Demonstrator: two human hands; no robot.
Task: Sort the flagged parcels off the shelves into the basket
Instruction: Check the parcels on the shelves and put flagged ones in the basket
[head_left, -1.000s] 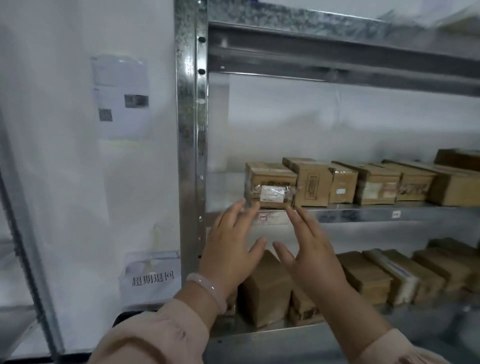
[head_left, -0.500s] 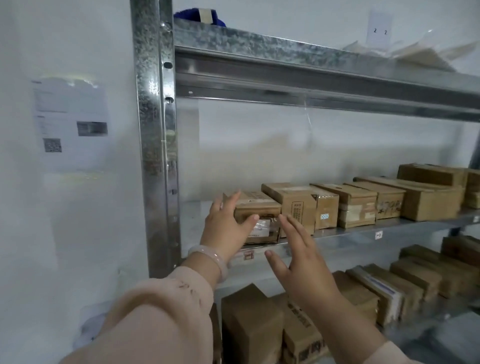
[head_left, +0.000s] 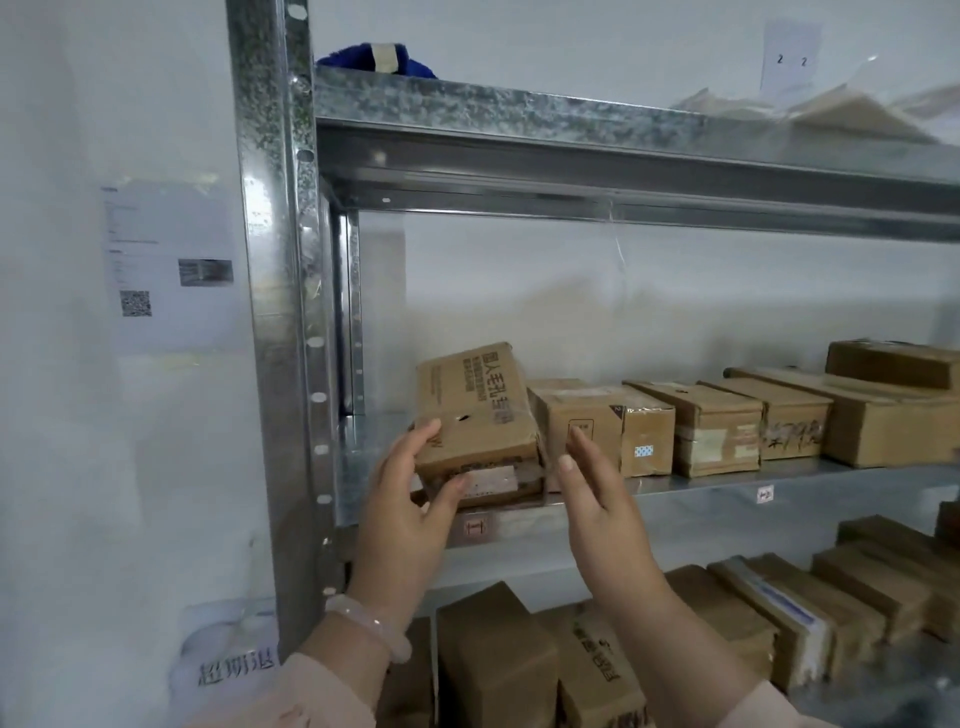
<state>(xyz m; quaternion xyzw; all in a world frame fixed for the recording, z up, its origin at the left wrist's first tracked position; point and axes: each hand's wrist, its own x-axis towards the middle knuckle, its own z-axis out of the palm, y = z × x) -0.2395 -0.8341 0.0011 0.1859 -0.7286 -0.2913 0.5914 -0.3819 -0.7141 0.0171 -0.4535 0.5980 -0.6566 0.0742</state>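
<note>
A brown cardboard parcel (head_left: 475, 410) with printed characters on top is tilted up at the left end of the middle shelf (head_left: 727, 480), its front edge hanging past the shelf lip. My left hand (head_left: 410, 499) grips its lower left corner, fingers on the side and thumb on the pale front label. My right hand (head_left: 587, 483) hovers with straight fingers just right of the parcel, holding nothing. A row of similar parcels (head_left: 706, 426) stands to the right on the same shelf. No basket is in view.
A galvanised steel upright (head_left: 280, 322) stands left of my hands, with a white wall and a taped paper notice (head_left: 169, 265) beyond it. More brown parcels (head_left: 498, 660) fill the lower shelf. The upper shelf (head_left: 571, 114) carries a blue item and clear bags.
My left hand has taken hold of the leftmost parcel and tipped its back end upward, pulling it toward the shelf edge. My right hand has risen beside it. The view has shifted upward.
</note>
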